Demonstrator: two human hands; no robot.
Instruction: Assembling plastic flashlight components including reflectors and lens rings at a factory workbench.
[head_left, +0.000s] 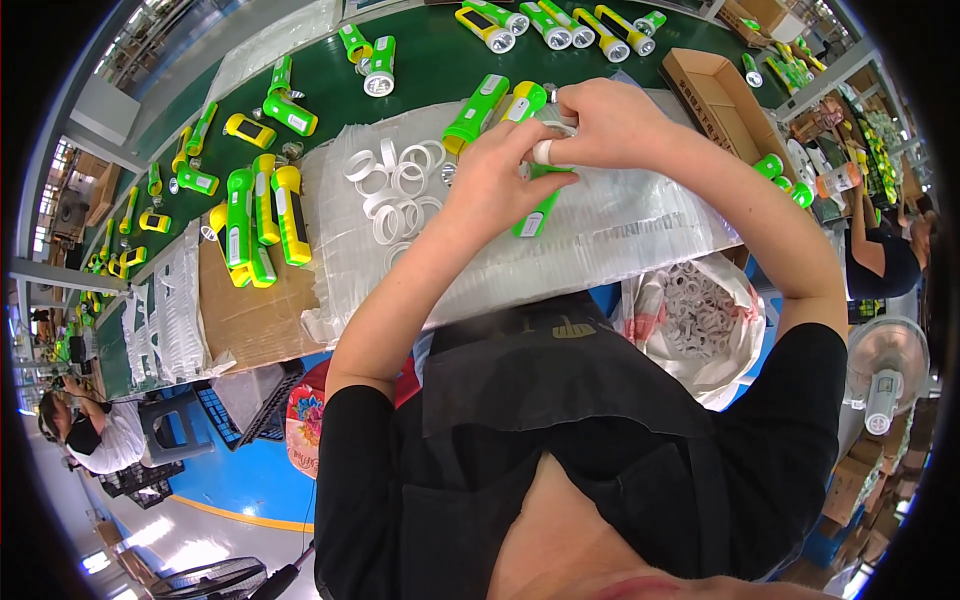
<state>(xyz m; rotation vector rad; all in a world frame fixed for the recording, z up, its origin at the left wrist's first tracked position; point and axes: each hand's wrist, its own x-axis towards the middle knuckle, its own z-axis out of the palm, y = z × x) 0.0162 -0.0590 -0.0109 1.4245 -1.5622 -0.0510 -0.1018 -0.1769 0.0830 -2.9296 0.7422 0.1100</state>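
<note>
My left hand [500,172] and my right hand [605,122] meet over a sheet of clear plastic bags [620,235] on the bench. Together they hold a green flashlight body [537,212], whose lower end sticks out below my left hand. A white finger cot covers one fingertip [541,152]. Just left of my hands lie several loose white plastic rings [395,185]. Two green and yellow flashlights [478,108] rest right behind my left hand.
Green and yellow flashlights [262,215] lie on cardboard at the left, more in a row at the back [560,25]. An open cardboard box [715,85] stands right. A bag of white rings [695,315] hangs below the bench. Other people work at both sides.
</note>
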